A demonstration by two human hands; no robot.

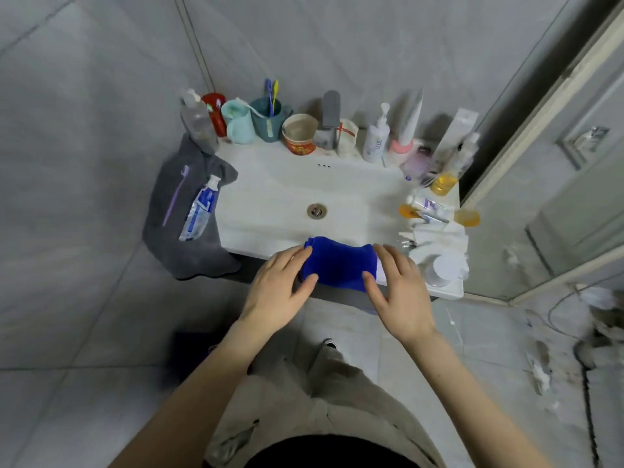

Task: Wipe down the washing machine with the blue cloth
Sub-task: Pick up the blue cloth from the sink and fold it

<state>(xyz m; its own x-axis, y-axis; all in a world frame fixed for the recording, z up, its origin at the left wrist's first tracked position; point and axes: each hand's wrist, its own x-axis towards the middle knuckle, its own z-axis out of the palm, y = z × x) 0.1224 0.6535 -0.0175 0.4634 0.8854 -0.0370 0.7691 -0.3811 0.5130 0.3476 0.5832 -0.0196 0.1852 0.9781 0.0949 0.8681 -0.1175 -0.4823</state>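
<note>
White washbasin [270, 197], cluttered at back and right. Left hand [280, 285] and right hand [395, 288] flanking the folded blue cloth [341, 265] on its front rim; each grip apart, straight fingers touching the cloth's ends. Washing machine out of view. Risk: cloth nudged to the floor, or white-lidded jar [439, 268] knocked. Toothpaste tube [199, 214] lettering too blurred to read.

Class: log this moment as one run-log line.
left hand: touches left end of folded blue cloth | right hand: touches right end | cloth: on front rim of white sink | washing machine: unseen
</note>
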